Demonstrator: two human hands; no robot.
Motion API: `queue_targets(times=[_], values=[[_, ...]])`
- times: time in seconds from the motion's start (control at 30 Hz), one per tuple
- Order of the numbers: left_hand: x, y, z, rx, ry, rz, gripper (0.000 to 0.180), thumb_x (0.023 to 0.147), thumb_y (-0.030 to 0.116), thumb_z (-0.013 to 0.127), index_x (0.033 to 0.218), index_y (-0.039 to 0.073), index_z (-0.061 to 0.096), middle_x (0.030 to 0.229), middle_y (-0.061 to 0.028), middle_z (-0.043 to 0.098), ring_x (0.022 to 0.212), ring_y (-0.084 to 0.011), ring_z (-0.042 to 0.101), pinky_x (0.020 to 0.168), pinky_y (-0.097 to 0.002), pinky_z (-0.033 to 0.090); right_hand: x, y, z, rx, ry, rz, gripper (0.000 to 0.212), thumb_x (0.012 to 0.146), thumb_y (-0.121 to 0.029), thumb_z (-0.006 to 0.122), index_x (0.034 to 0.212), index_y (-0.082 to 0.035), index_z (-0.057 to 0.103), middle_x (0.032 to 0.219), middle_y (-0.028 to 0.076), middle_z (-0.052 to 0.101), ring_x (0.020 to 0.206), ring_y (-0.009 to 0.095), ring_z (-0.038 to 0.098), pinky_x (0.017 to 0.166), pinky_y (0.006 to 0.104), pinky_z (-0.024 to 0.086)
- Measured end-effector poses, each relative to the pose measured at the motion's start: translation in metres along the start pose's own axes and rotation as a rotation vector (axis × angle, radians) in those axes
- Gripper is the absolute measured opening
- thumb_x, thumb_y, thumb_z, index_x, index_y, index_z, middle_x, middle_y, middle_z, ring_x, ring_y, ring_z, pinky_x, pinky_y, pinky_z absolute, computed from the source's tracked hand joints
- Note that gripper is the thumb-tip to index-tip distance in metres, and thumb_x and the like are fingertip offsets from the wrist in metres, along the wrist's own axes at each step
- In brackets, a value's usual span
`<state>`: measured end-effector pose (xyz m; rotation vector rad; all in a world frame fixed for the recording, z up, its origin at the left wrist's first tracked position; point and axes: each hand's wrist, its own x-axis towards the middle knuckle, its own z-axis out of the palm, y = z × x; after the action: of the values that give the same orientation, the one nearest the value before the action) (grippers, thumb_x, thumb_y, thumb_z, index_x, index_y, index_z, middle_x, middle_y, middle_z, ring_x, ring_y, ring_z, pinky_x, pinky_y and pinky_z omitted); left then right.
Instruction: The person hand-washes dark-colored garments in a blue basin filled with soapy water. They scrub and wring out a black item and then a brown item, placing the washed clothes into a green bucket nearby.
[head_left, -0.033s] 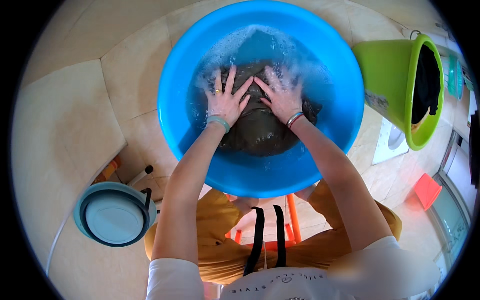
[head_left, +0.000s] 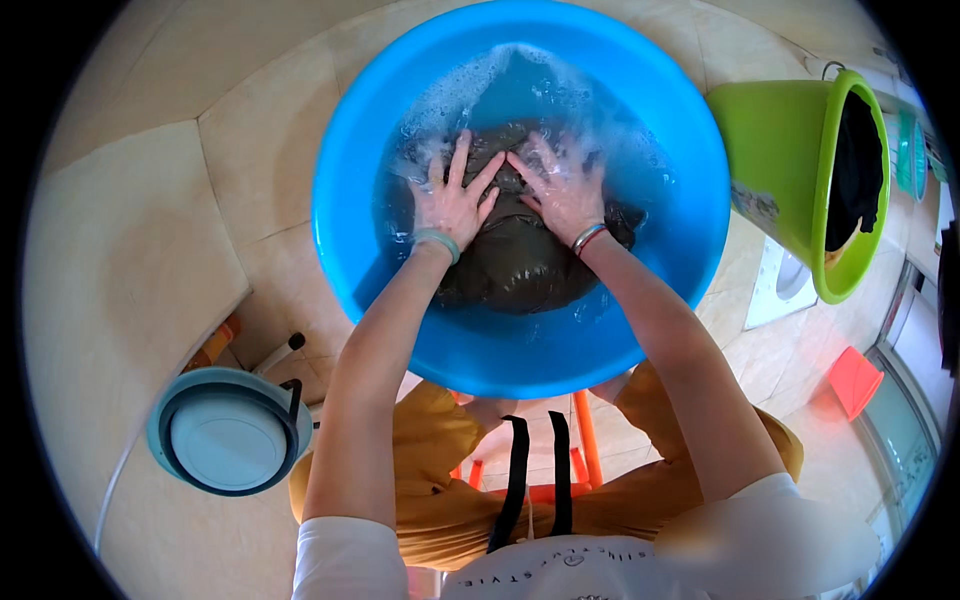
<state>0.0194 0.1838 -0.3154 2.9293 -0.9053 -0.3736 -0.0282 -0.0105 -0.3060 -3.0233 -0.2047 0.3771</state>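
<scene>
A soaked dark brown-grey garment [head_left: 525,262] lies bunched in the soapy water of a large round blue basin [head_left: 672,240]. My left hand [head_left: 450,205] presses on its left part, fingers spread; a pale green bangle circles that wrist. On the right part rests my right hand [head_left: 565,195], also with fingers apart, some of them blurred by water and foam. Thin bands ring the right wrist. The two index fingertips almost meet at the middle. Neither hand grips the cloth. White suds [head_left: 455,95] float beyond my hands, and the garment's underside is hidden.
A green bucket [head_left: 770,150] with dark cloth inside lies tilted at the right, beside a white floor fixture [head_left: 775,290]. At the lower left stands a grey-blue basin or pot [head_left: 228,445]. A red-orange plastic piece [head_left: 855,382] is at far right. Beneath me is an orange stool [head_left: 588,440].
Both hands keep their place on the garment. The water and suds have shifted slightly around the fingers.
</scene>
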Motion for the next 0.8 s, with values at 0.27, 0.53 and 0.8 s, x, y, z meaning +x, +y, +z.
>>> queue_targets(times=[0.27, 0.53, 0.8], values=[[0.034, -0.026, 0.039, -0.123, -0.321, -0.042, 0.044, 0.094, 0.05, 0.044, 0.137, 0.037, 0.042, 0.146, -0.01, 0.036, 0.13, -0.0358, 0.04, 0.107, -0.0582, 0.028, 0.033, 0.02, 0.046, -0.172, -0.041, -0.046, 0.071, 0.083, -0.043, 0.064, 0.144, -0.044, 0.029, 0.152, 0.003, 0.026, 0.135, 0.034, 0.033, 0.099, 0.0703, 0.028], [0.077, -0.048, 0.054, -0.986, -0.38, -0.342, 0.052, 0.094, 0.042, 0.05, 0.14, 0.019, 0.043, 0.138, -0.0099, 0.05, 0.122, -0.028, 0.052, 0.1, -0.0362, 0.043, 0.08, 0.019, 0.029, 0.163, 0.044, 0.044, 0.042, 0.089, -0.044, 0.054, 0.119, -0.015, 0.06, 0.108, 0.015, 0.058, 0.102, 0.032, 0.057, 0.08, 0.0471, 0.049], [0.081, -0.029, -0.023, -0.816, -0.078, -0.422, 0.06, 0.088, 0.056, 0.051, 0.139, 0.023, 0.046, 0.142, -0.0174, 0.043, 0.133, -0.0343, 0.038, 0.111, -0.0417, 0.026, 0.105, 0.022, -0.034, 0.419, -0.166, 0.331, 0.035, 0.089, -0.042, 0.054, 0.097, -0.011, 0.07, 0.094, 0.015, 0.069, 0.089, 0.031, 0.066, 0.08, 0.0408, 0.05]])
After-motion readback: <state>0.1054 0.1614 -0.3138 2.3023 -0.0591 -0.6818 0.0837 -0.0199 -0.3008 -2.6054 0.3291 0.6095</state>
